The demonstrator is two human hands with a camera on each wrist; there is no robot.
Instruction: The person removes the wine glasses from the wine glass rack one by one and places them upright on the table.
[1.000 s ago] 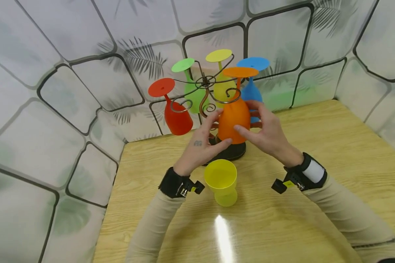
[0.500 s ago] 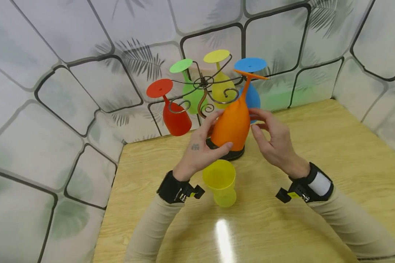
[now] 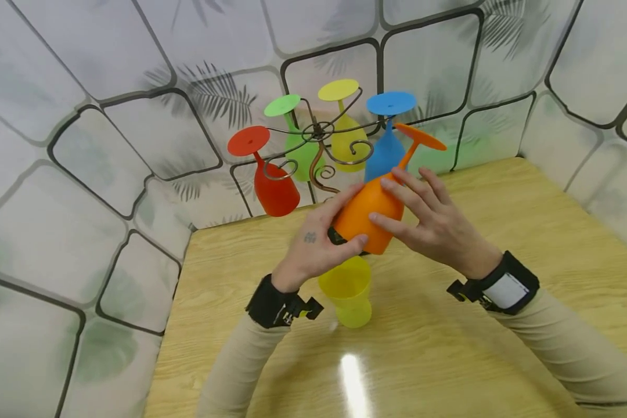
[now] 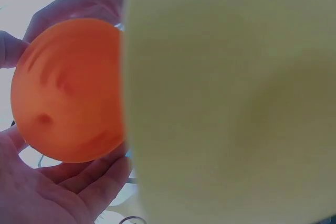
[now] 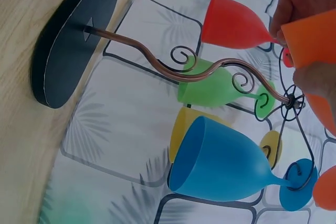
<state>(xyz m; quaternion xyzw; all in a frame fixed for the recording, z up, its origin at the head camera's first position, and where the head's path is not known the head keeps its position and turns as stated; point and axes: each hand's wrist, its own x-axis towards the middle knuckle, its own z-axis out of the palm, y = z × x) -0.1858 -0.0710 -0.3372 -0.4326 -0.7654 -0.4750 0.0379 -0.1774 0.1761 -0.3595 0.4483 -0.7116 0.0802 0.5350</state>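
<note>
Around the bowl of the orange goblet [image 3: 373, 209], the left hand [image 3: 319, 238] grips, thumb near the rim, other fingers behind. Right hand [image 3: 439, 226]: fingers fairly straight, laid on the bowl near the stem, touching, not wrapped. Goblet is in the air, tilted, mouth down-left, foot up-right, in front of the blue goblet [image 5: 226, 163]; foot looks clear of the wire rack [image 5: 184, 77]. Best handling, I'd judge: left grip takes the weight, right fingers steady the turn, light pressure. Keep the foot off the blue goblet and hook loops. Below, a yellow cup [image 3: 354, 302] stands upright on the table [image 3: 449, 348], near the black base [image 5: 76, 40]; a low swing could tip it. Red goblet [image 3: 276, 191], green goblet [image 5: 210, 85] and yellow goblet [image 3: 339, 90] hang on; bumping might swing them.
</note>
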